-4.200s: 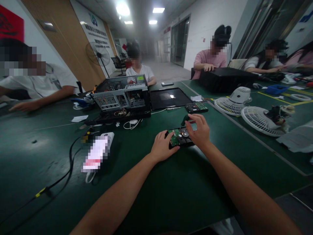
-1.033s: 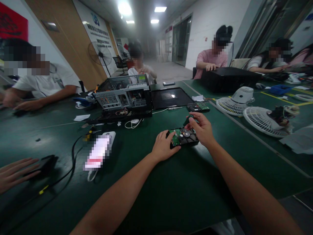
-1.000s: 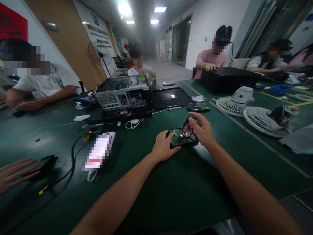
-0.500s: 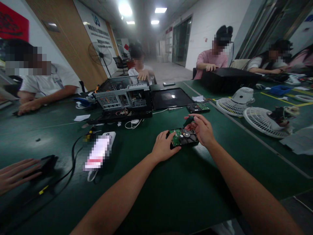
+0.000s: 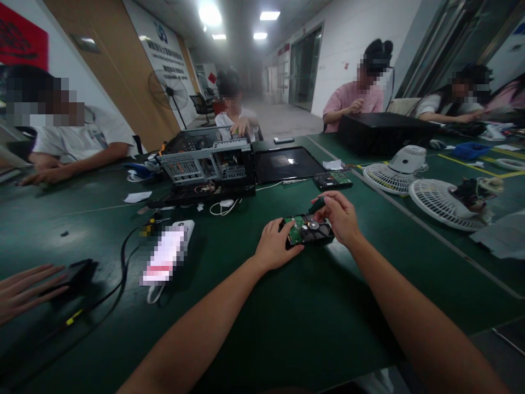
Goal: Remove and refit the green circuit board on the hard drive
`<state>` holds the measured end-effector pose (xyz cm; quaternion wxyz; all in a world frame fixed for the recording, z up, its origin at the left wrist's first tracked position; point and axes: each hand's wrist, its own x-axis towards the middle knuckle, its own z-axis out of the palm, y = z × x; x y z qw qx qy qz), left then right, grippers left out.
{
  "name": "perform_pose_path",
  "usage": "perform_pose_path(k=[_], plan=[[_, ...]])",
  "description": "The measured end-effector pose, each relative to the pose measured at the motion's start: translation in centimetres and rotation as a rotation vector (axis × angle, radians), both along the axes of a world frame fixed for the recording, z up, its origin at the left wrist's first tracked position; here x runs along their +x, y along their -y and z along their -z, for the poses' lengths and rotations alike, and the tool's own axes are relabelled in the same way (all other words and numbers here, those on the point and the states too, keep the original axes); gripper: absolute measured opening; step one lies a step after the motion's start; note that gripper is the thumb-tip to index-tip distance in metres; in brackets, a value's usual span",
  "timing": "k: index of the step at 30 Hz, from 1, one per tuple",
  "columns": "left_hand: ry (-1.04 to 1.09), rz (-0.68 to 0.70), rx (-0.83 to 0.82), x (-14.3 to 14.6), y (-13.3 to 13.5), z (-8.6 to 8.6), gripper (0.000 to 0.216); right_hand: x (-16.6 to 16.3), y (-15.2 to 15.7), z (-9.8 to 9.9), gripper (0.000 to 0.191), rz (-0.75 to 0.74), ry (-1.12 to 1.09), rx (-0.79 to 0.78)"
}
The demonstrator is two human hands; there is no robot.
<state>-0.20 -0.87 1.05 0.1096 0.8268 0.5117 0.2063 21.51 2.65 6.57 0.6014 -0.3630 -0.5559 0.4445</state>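
A hard drive (image 5: 318,232) lies on the green table with its circuit board side up. My left hand (image 5: 278,244) grips its left end, thumb along the near edge and fingers over the far edge and board. In my right hand (image 5: 341,219) is a dark green screwdriver handle (image 5: 316,204), pinched between thumb and fingers above the drive's right half. The screwdriver's tip is too small to make out. Farther back lies a second hard drive (image 5: 333,180), board side up, touched by neither hand.
An opened computer case (image 5: 205,164) stands behind, beside its black side panel (image 5: 287,164). A phone (image 5: 166,254) and black cables (image 5: 123,262) lie to the left, near another person's hand (image 5: 28,290). Fan parts (image 5: 443,202) are at right. Co-workers sit around the table.
My left hand and the hard drive stay put. The screwdriver handle in my right hand has tilted slightly. Across the table, the person in pink has lifted a hand off the black case.
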Motion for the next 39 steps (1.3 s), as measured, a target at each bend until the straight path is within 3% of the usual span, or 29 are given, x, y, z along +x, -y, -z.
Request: perform_pose_path(k=[9, 16, 39], plan=[[0.0, 0.0, 0.005, 0.08, -0.08, 0.26, 0.079, -0.11, 0.17, -0.17, 0.025, 0.028, 0.098, 0.025], [-0.002, -0.002, 0.013, 0.06, -0.13, 0.28, 0.079, -0.08, 0.29, -0.27, 0.031, -0.032, 0.16, -0.047], [-0.006, -0.003, 0.018, 0.04, -0.03, 0.18, 0.078, -0.52, -0.02, 0.22, 0.045, -0.138, -0.158, -0.227]])
